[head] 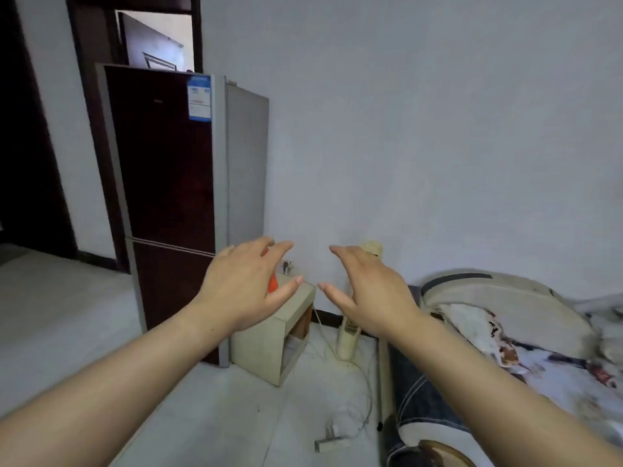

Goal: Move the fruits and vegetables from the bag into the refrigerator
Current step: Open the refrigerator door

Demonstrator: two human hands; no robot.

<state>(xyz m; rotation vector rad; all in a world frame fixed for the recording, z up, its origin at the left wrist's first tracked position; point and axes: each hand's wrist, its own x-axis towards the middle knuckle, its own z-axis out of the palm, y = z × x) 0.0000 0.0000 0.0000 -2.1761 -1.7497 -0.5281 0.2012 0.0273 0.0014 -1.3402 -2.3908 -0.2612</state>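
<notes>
Standing upright with both doors shut, refrigerator (168, 170) is sitting ahead-left of the hands | left hand (242, 284) is hovering nearer it, right hand (367, 291) just beside | both are spreading fingers, holding nothing | orange thing (272, 284) on low cabinet (263, 345) is peeking out behind left hand, identity unclear

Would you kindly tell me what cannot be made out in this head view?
All in the head view:
1. Orange object on the small cabinet: mostly hidden behind the left hand; whether it is the bag is unclear.
2. Refrigerator interior: both doors are shut.
3. Cream appliance on the floor: its middle is covered by the right hand.
4. Blue label on the refrigerator: print too blurred to read.
</notes>
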